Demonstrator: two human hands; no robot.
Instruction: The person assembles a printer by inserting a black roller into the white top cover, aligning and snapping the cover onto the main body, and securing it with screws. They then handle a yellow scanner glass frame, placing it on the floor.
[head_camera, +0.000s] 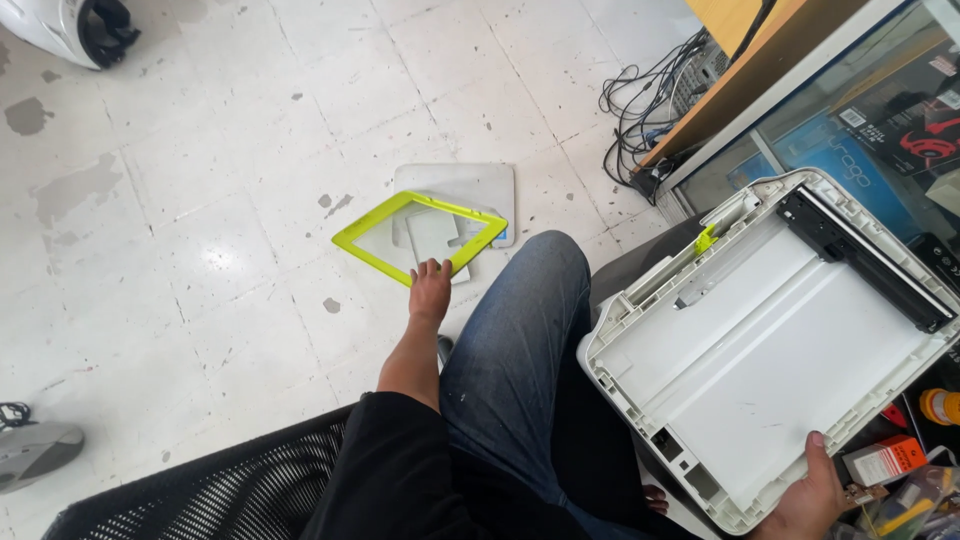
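Note:
My left hand reaches down to the tiled floor and grips the near edge of a lime-green frame with a glass pane. The frame lies tilted over a white flat panel and a smaller white piece. My right hand holds the near corner of an opened white scanner body, which rests across my lap and a counter edge. A black scan bar runs along its far side, and a small green clip sits at its upper left. My blue-jeaned knee is between the two hands.
A black mesh chair is under me. A tangle of black cables lies by a wooden and glass counter at the right. A white helmet is at the top left, a grey shoe at the left edge, and small boxes and tools at the lower right.

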